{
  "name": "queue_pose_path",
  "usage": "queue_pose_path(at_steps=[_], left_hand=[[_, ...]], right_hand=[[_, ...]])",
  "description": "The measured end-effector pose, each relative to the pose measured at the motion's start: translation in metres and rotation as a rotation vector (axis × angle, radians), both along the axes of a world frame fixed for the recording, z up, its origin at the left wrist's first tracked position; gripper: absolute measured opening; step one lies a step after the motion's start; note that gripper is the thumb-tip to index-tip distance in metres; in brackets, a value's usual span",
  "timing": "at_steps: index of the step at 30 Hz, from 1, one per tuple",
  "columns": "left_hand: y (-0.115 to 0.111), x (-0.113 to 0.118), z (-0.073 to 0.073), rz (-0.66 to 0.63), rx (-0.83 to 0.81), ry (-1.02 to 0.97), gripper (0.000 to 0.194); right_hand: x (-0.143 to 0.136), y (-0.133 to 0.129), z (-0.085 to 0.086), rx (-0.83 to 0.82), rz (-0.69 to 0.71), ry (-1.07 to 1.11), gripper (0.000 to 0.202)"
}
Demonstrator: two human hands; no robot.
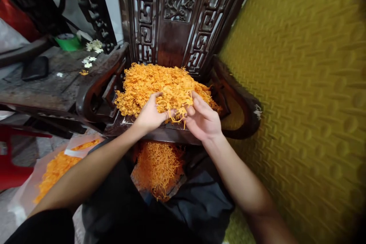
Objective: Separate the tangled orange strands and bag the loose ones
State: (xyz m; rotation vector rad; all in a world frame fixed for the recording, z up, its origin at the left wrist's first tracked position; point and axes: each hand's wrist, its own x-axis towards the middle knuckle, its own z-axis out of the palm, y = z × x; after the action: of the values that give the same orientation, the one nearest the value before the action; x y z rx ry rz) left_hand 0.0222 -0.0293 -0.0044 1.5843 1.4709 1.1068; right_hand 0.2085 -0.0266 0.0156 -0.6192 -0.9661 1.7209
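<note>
A heap of orange, thin-branched pieces (151, 80), plastic in look, covers the seat of a dark carved wooden chair (173, 42). Just in front of the heap, a small tangled cluster of orange branched pieces (180, 103) spans the gap between my hands. My left hand (151, 113) curls around the cluster's left side, thumb and fingers at its strands. On the right side, my right hand (204, 118) pinches the cluster with thumb and fingers, palm turned partly up. How many pieces are in the cluster I cannot tell.
More orange pieces (160, 166) lie below the seat, between my legs. A translucent bag (25, 190) at lower left holds others. On the dark side table stand a green tape roll (68, 42), a black phone-like object (35, 68) and white flower pieces (88, 61). Yellow quilted padding (303, 95) borders the right.
</note>
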Motion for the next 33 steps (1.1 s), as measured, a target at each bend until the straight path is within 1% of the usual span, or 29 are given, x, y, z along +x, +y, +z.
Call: queue_pose_path(at_steps=[3,5,7,8,9,11,12,13,14,15,16,17,18,19,20,21,22,23,24,25,26,28,29,31,33], left_hand=[[0.002,0.000,0.002,-0.047,-0.060,0.108,0.046],[-0.001,0.001,0.003,-0.088,-0.101,0.114,0.030],[-0.006,0.004,0.003,-0.153,-0.182,-0.025,0.020],[-0.008,0.005,0.002,-0.195,-0.259,-0.125,0.015],[-0.009,0.005,0.001,-0.235,-0.353,-0.218,0.015],[-0.008,0.000,-0.001,-0.298,-0.521,-0.320,0.029],[-0.006,-0.007,-0.002,-0.330,-0.562,-0.303,0.036],[-0.003,-0.017,-0.003,-0.367,-0.562,-0.234,0.040],[0.002,-0.031,-0.003,-0.400,-0.527,-0.119,0.041],[0.007,-0.047,-0.002,-0.404,-0.469,0.032,0.039],[0.012,-0.064,0.000,-0.371,-0.394,0.206,0.035],[0.015,-0.081,0.003,-0.272,-0.301,0.368,0.032],[0.017,-0.094,0.008,-0.112,-0.198,0.490,0.031],[0.016,-0.103,0.013,0.053,-0.079,0.556,0.029],[0.013,-0.106,0.019,0.197,0.046,0.567,0.028],[0.008,-0.102,0.025,0.280,0.164,0.538,0.029],[0.000,-0.093,0.030,0.286,0.263,0.487,0.031],[-0.008,-0.080,0.034,0.234,0.335,0.438,0.034],[-0.016,-0.064,0.035,0.134,0.379,0.417,0.036],[-0.022,-0.048,0.035,0.030,0.413,0.432,0.041],[-0.028,-0.034,0.034,-0.042,0.454,0.462,0.047],[-0.032,-0.016,0.029,-0.137,0.500,0.559,0.052],[-0.031,-0.012,0.026,-0.152,0.511,0.622,0.048],[-0.029,-0.013,0.024,-0.171,0.520,0.764,0.040],[-0.029,-0.018,0.026,-0.206,0.556,0.880,0.040]], right_hand=[[0.003,0.000,0.001,0.099,-0.046,-0.073,0.036],[0.008,0.001,0.003,0.176,-0.116,-0.113,0.034],[0.014,0.003,0.005,0.221,-0.163,-0.089,0.027],[0.017,0.004,0.006,0.221,-0.168,-0.055,0.024],[0.019,0.005,0.007,0.205,-0.163,-0.017,0.023],[0.024,0.006,0.009,0.150,-0.137,0.036,0.027],[0.025,0.007,0.009,0.123,-0.118,0.036,0.030],[0.026,0.007,0.009,0.104,-0.094,0.015,0.033],[0.027,0.007,0.009,0.091,-0.067,-0.020,0.035],[0.027,0.007,0.008,0.082,-0.041,-0.058,0.037],[0.026,0.007,0.007,0.075,-0.022,-0.090,0.038],[0.025,0.006,0.006,0.067,-0.011,-0.114,0.040],[0.024,0.006,0.004,0.057,-0.011,-0.130,0.042],[0.021,0.005,0.003,0.048,-0.020,-0.140,0.044],[0.019,0.004,0.002,0.042,-0.037,-0.145,0.046],[0.015,0.004,0.000,0.042,-0.060,-0.149,0.048],[0.012,0.004,-0.001,0.048,-0.083,-0.156,0.050],[0.008,0.003,-0.002,0.062,-0.106,-0.166,0.051],[0.005,0.003,-0.003,0.086,-0.123,-0.178,0.052],[0.002,0.003,-0.004,0.115,-0.133,-0.193,0.054],[-0.001,0.003,-0.004,0.146,-0.136,-0.211,0.055],[-0.005,0.002,-0.005,0.198,-0.123,-0.246,0.055],[-0.007,0.002,-0.005,0.212,-0.109,-0.264,0.054],[-0.011,-0.001,-0.006,0.218,-0.095,-0.299,0.051],[-0.015,-0.001,-0.007,0.214,-0.118,-0.330,0.048]])
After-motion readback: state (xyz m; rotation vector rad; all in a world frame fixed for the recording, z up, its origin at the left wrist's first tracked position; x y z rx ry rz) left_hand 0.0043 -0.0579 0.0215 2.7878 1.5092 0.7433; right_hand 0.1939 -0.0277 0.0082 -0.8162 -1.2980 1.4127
